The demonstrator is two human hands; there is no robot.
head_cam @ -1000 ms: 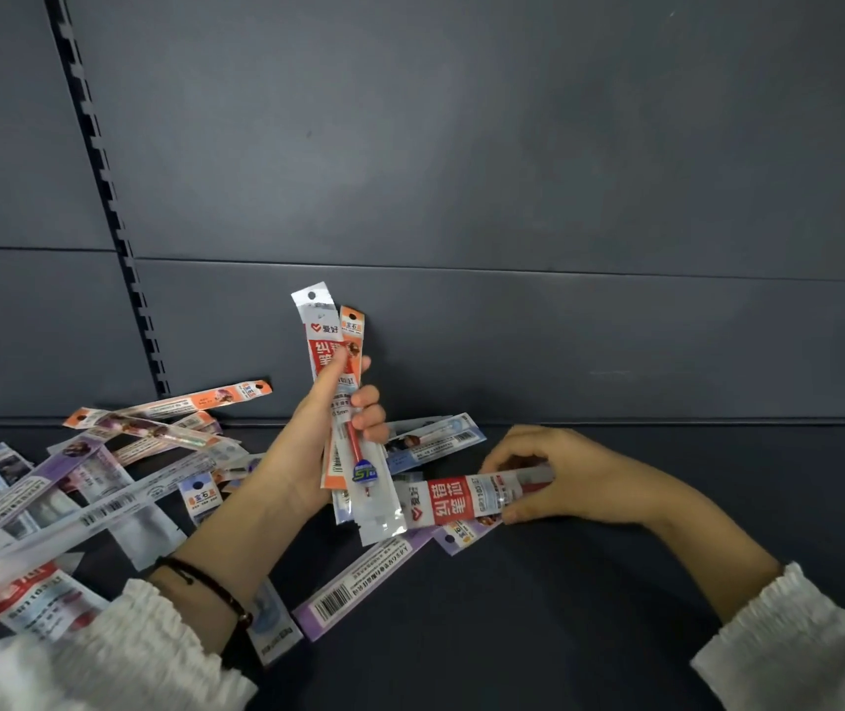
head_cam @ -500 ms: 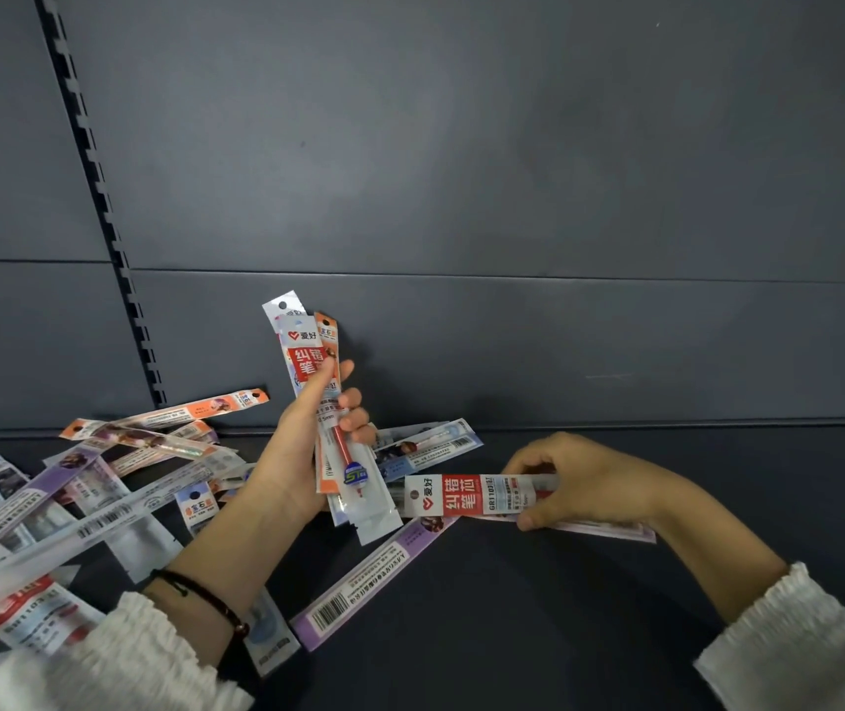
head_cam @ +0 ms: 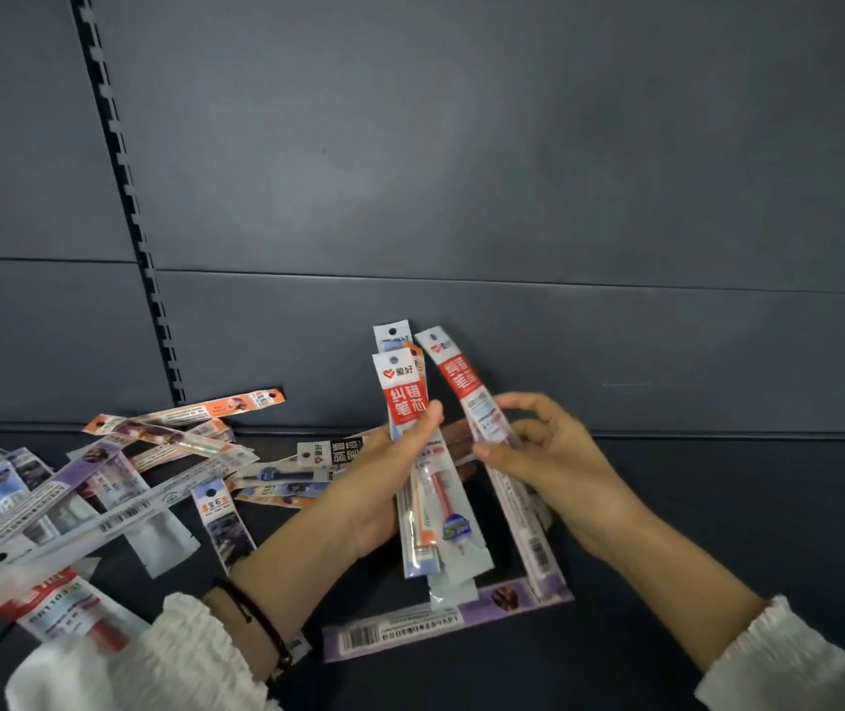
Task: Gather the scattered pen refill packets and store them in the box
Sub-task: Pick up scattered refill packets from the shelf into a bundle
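Your left hand (head_cam: 381, 482) grips an upright bundle of refill packets (head_cam: 406, 402), thumb clamped across the front, while your right hand (head_cam: 558, 454) pinches a red-labelled packet (head_cam: 463, 382) just beside it, with scattered packets (head_cam: 112, 518) lying left on the dark shelf (head_cam: 718, 531).

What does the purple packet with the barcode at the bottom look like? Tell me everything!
The purple packet is a long, flat, shiny plastic-looking strip. A white barcode label sits at its left end, and a dark picture sits near its right. It lies flat and slanted on the dark shelf, right end farther away. No hand touches it. The bundle in the left hand hangs over its upper edge.
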